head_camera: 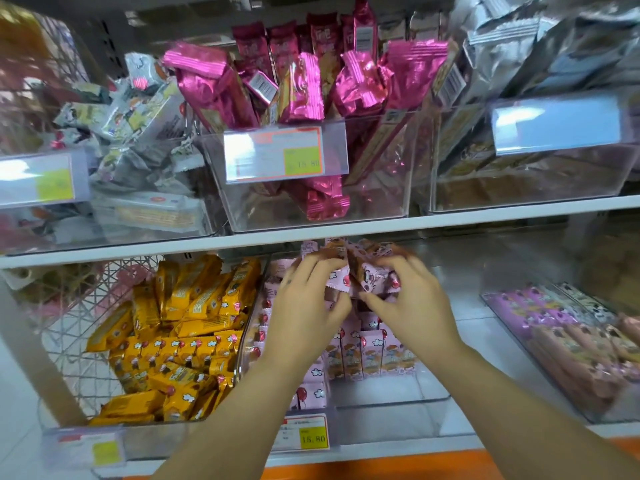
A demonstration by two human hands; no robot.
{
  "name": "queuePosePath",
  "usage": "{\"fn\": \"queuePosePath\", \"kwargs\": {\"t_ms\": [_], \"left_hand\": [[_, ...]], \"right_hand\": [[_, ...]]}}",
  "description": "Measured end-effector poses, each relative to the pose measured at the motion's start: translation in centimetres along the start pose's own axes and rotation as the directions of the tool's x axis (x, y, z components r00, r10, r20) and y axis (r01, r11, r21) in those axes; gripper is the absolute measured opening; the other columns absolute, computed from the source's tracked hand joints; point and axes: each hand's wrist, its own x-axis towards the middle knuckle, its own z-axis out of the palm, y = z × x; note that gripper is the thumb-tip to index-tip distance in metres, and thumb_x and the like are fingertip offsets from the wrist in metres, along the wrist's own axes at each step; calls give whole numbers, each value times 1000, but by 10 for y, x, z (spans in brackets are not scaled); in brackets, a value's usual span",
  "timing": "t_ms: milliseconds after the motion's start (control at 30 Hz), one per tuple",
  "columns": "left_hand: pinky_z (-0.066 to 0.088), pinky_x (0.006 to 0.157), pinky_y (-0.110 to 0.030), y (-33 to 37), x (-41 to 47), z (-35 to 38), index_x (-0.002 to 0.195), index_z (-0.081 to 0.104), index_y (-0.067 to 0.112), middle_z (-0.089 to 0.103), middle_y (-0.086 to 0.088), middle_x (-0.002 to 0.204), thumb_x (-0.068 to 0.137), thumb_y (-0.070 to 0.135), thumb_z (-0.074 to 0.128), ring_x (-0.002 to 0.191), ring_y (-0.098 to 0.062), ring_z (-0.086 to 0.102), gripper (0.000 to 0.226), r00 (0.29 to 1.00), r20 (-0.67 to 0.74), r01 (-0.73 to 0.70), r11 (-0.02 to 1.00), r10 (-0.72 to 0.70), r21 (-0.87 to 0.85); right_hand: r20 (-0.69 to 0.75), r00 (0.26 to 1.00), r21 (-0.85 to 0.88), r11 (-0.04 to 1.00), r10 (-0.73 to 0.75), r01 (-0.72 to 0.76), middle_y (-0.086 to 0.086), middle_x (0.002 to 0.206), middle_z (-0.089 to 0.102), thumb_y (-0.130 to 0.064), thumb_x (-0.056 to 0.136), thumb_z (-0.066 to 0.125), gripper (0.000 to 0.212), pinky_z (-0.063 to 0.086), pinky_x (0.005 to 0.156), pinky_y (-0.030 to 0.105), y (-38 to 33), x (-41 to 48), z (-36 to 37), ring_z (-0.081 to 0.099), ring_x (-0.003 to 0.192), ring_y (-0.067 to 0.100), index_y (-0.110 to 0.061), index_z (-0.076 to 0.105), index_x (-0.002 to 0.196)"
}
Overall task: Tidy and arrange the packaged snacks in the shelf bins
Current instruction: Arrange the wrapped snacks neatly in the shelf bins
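1. Both hands reach into the clear plastic bin [391, 399] in the middle of the white lower shelf [464, 317].
2. The left hand [308, 303] and the right hand [415, 303] curl their fingers over a bunch of small pale pink snack packets [360, 271]. The thumbs are tucked below, so the bunch is pinched from both sides.
3. The bunch is raised above the bin's contents, just under the edge of the upper shelf. It seems to be gathered this way so the packets can be squared up together rather than one by one.
4. A neat upright row of the same pink packets [374, 355] stands near the bin's front, and the gathered ones probably belong behind it.
5. Other pink packets [311, 393] lie loose along the bin's left side, not yet straightened.
6. The bin just to the left holds a jumbled heap of yellow wrapped bars [180, 334].
7. Shiny magenta foil packets [304, 88] lean at odd angles in the bin above.
8. With so many slippery wrappers in one grip, a packet could slide out.
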Motion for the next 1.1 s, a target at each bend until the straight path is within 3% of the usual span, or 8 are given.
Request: {"fn": "queuePosePath", "kwargs": {"t_ms": [167, 367, 500, 667, 800, 900, 1000, 1100], "left_hand": [[31, 94, -1, 0, -13, -22, 105, 66, 9, 53, 1, 119, 83, 21, 54, 112, 5, 44, 27, 990, -138, -15, 994, 0, -112], [46, 90, -15, 7, -35, -55, 97, 60, 40, 55, 29, 114, 82, 20, 61, 114, 7, 50, 25, 971, -153, 133, 947, -184, -294], [43, 89, -15, 7, -43, -74, 96, 59, 56, 54, 36, 114, 88, 18, 65, 112, 3, 50, 39, 950, -123, 240, 921, -288, -307], [53, 81, -34, 5, -46, -89, 100, 63, 35, 57, 24, 112, 90, 13, 58, 106, -10, 59, 25, 949, -1, 276, 832, -315, -481], [53, 71, -26, 8, -50, -94, 99, 64, 29, 58, 21, 112, 92, 11, 56, 91, -11, 64, 21, 933, 149, 355, 774, -328, -524], [51, 67, -19, 13, -52, -93, 88, 63, 27, 58, 17, 107, 91, 8, 57, 79, -11, 63, 21, 903, 245, 428, 716, -352, -551], [53, 80, -38, 12, -54, -85, 80, 58, 33, 58, 17, 95, 89, 24, 60, 86, -15, 60, 13, 893, 305, 445, 748, -330, -492], [53, 72, -44, 13, -54, -77, 89, 52, 36, 57, 6, 85, 92, 29, 58, 72, -24, 59, 10, 879, 364, 450, 789, -308, -419]], "right_hand": [[-23, 1000, -74, 997, -19, 17, -17, 91, 47, -39, 70, 80, 37, 42, 75, 32, -3, 0, -2, 50, 99, 17, -22, 64, 99], [-115, 993, -21, 1000, -6, 4, -5, 93, 48, -39, 65, 84, 37, 45, 73, 34, -6, -1, -5, 45, 97, 18, -20, 70, 93], [-142, 990, 90, 995, -22, 35, -5, 77, 48, -30, 69, 83, 36, 41, 64, 25, -12, -3, -10, 49, 73, 16, -12, 71, 98], [-145, 989, 232, 971, -27, 61, -5, 58, 45, -14, 73, 79, 31, 35, 59, 11, -28, -17, -25, 43, 59, 12, -26, 63, 97], [-159, 982, 314, 938, -104, 150, -6, 82, 53, -2, 73, 76, 37, 44, 66, 12, -43, -40, -38, 54, 74, 9, -26, 58, 96], [-50, 997, 517, 856, 59, -25, -7, 94, 57, 5, 75, 71, 38, 54, 64, 26, -49, -52, -50, 62, 80, 8, -25, 53, 90], [188, 963, 654, 707, 191, -268, -12, 75, 64, 7, 79, 68, 30, 52, 57, 36, -44, -54, -55, 61, 72, 10, -13, 46, 79], [346, 914, 670, 627, 211, -398, 0, 75, 63, 4, 78, 70, 32, 46, 60, 29, -39, -52, -56, 61, 75, 16, -13, 44, 72]]}}
